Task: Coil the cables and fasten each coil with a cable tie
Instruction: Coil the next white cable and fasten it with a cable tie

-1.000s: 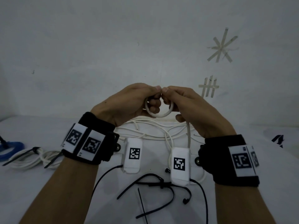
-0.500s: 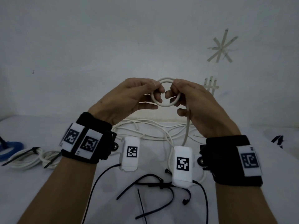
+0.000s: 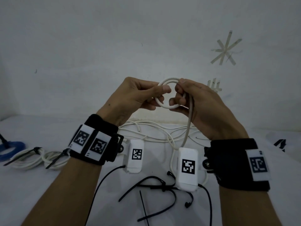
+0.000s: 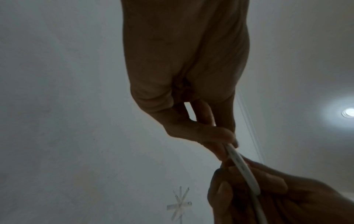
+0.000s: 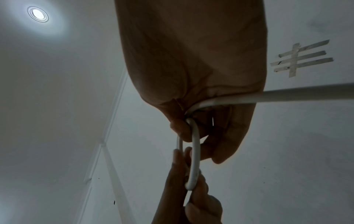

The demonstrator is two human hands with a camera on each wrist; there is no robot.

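Hands meet above the desk (image 3: pixel 244 160), each with its grip closed on a small loop of white cable (image 3: pixel 166 106). The left hand (image 3: pixel 138 95) pinches the loop's left side between thumb and fingers, and the right hand (image 3: pixel 200 101) curls round its right side, thumb on top. From the right palm the cable's free length runs down to a loose tangle of white cable (image 3: pixel 154 134) lying on the desk near the wall. In the right wrist view the loop (image 5: pixel 194 153) shows edge-on between both sets of fingers. Black cable ties (image 3: pixel 156 188) lie scattered on the desk in front of the wrists. At far left lies a white coil (image 3: pixel 32 159) already bound with two black ties, beside a blue coil (image 3: pixel 11 147).
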